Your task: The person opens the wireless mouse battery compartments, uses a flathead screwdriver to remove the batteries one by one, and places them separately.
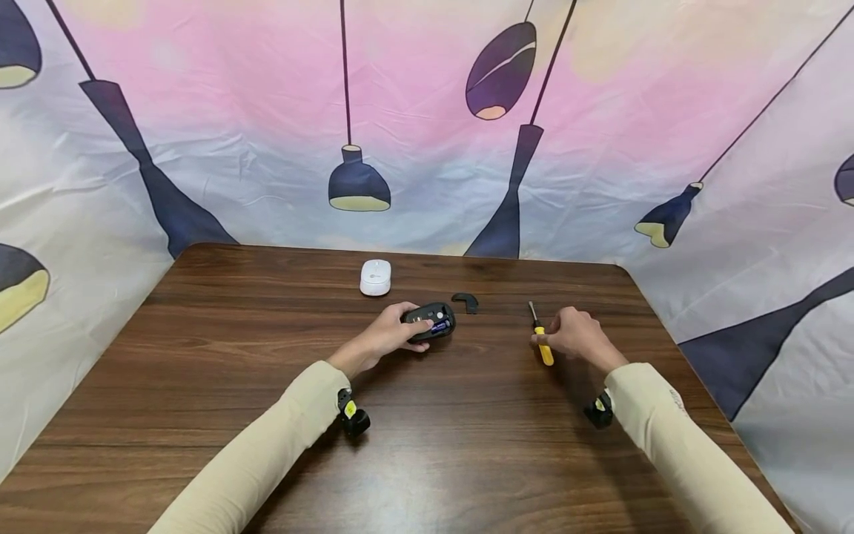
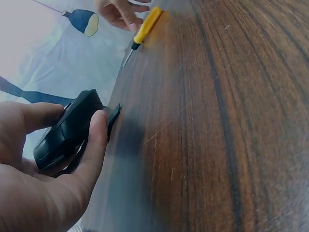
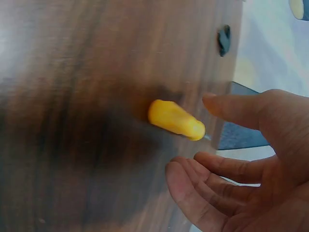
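Note:
My left hand (image 1: 389,329) grips a black computer mouse (image 1: 427,313) above the table, its underside turned up and a blue battery (image 1: 441,325) showing in the uncovered compartment. The left wrist view shows thumb and fingers on opposite sides of the mouse (image 2: 72,128). A screwdriver with a yellow handle (image 1: 543,348) lies on the table, shaft pointing away from me. Beside it is my right hand (image 1: 579,335). In the right wrist view, that hand's thumb and fingers are spread apart around the screwdriver (image 3: 174,118), with a gap visible.
A black, hook-shaped cover (image 1: 470,302) lies on the wooden table (image 1: 427,445) just beyond the held mouse. Farther back and to the left stands a white mouse (image 1: 376,277). Behind the table's far edge hangs a printed cloth (image 1: 267,148).

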`<act>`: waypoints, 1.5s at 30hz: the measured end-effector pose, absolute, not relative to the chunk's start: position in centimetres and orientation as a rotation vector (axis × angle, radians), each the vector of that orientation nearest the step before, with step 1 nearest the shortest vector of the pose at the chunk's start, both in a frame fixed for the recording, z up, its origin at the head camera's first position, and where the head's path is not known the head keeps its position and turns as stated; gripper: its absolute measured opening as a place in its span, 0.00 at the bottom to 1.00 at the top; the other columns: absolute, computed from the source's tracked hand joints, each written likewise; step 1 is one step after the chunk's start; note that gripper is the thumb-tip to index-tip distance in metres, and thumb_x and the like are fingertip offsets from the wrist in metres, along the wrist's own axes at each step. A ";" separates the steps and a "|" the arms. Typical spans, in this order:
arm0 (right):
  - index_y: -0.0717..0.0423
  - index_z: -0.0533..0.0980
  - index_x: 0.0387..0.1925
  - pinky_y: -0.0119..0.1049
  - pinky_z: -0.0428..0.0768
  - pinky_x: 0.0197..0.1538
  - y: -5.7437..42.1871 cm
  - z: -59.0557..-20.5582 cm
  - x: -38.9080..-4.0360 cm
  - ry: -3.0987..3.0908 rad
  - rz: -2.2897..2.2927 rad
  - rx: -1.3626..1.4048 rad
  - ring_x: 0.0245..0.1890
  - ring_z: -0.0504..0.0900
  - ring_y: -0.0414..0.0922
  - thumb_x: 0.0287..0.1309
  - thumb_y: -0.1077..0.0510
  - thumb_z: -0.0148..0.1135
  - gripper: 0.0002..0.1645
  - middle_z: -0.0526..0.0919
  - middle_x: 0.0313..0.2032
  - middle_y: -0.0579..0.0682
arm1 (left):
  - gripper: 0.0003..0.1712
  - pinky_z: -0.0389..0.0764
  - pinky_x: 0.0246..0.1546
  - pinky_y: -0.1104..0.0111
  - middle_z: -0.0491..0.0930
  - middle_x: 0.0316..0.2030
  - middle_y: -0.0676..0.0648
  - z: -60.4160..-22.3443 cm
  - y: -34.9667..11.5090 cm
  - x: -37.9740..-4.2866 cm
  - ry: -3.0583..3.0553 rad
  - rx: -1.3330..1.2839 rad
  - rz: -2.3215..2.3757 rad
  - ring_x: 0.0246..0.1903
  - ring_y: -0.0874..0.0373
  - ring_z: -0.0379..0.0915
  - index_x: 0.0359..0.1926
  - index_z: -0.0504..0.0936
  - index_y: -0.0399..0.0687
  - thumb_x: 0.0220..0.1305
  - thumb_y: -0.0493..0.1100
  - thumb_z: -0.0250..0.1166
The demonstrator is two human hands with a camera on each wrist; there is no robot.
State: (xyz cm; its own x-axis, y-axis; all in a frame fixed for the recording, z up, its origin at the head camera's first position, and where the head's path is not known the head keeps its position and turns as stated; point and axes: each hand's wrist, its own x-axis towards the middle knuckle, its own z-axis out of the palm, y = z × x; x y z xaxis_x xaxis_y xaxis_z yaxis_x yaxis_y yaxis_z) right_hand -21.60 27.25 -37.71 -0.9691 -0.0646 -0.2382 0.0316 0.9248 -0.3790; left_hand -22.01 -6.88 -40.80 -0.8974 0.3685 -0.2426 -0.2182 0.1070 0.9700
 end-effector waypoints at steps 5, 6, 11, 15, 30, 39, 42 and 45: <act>0.53 0.73 0.17 0.39 0.86 0.25 27.2 -38.7 -20.9 2.797 -0.591 -0.008 0.19 0.81 0.48 0.62 0.46 0.71 0.25 0.77 0.19 0.49 | 0.26 0.88 0.44 0.64 0.71 0.59 0.30 -40.8 -6.9 -22.0 1.980 0.127 1.841 0.47 0.40 0.82 0.67 0.65 0.32 0.74 0.38 0.61; 0.53 0.72 0.16 0.39 0.86 0.25 27.1 -38.8 -20.8 2.795 -0.590 -0.004 0.19 0.81 0.48 0.62 0.46 0.71 0.26 0.76 0.18 0.49 | 0.27 0.88 0.44 0.65 0.71 0.59 0.30 -40.8 -7.0 -22.0 1.986 0.126 1.839 0.47 0.41 0.82 0.67 0.65 0.32 0.74 0.38 0.61; 0.54 0.72 0.18 0.38 0.86 0.24 27.2 -39.4 -20.7 2.798 -0.607 -0.005 0.18 0.81 0.47 0.61 0.49 0.72 0.23 0.75 0.17 0.48 | 0.27 0.89 0.42 0.65 0.72 0.58 0.29 -40.9 -7.1 -22.1 2.003 0.112 1.837 0.42 0.44 0.84 0.67 0.64 0.32 0.74 0.38 0.62; 0.57 0.76 0.20 0.38 0.87 0.24 27.3 -39.7 -20.6 2.801 -0.626 0.004 0.17 0.81 0.45 0.62 0.52 0.71 0.20 0.78 0.19 0.51 | 0.27 0.88 0.45 0.64 0.70 0.60 0.28 -40.9 -7.1 -22.1 1.978 0.125 1.858 0.47 0.41 0.82 0.67 0.64 0.30 0.74 0.38 0.61; 0.64 0.80 0.31 0.36 0.80 0.22 27.8 -38.9 -20.4 2.893 -0.695 -0.051 0.18 0.78 0.43 0.67 0.56 0.65 0.14 0.82 0.24 0.52 | 0.26 0.88 0.48 0.61 0.72 0.58 0.29 -40.7 -7.2 -22.1 1.964 0.121 1.864 0.47 0.44 0.82 0.63 0.65 0.28 0.72 0.36 0.63; 0.66 0.80 0.39 0.44 0.79 0.33 27.3 -38.0 -20.7 3.030 -0.706 -0.181 0.29 0.80 0.48 0.67 0.56 0.65 0.14 0.85 0.34 0.57 | 0.26 0.85 0.54 0.57 0.71 0.59 0.30 -40.5 -7.2 -22.2 1.937 0.096 1.892 0.49 0.43 0.82 0.64 0.65 0.30 0.72 0.35 0.62; 0.67 0.80 0.42 0.44 0.80 0.33 27.0 -37.6 -20.7 3.040 -0.745 -0.207 0.29 0.81 0.48 0.68 0.57 0.63 0.13 0.85 0.35 0.57 | 0.25 0.85 0.53 0.57 0.71 0.59 0.30 -40.5 -7.3 -22.2 1.945 0.088 1.891 0.50 0.43 0.81 0.64 0.65 0.31 0.72 0.35 0.62; 0.67 0.80 0.43 0.42 0.80 0.31 26.8 -37.3 -20.9 3.047 -0.778 -0.231 0.28 0.81 0.47 0.70 0.57 0.62 0.14 0.85 0.35 0.57 | 0.25 0.86 0.53 0.58 0.71 0.60 0.30 -40.4 -7.3 -22.2 1.946 0.080 1.893 0.51 0.43 0.80 0.64 0.65 0.31 0.72 0.34 0.63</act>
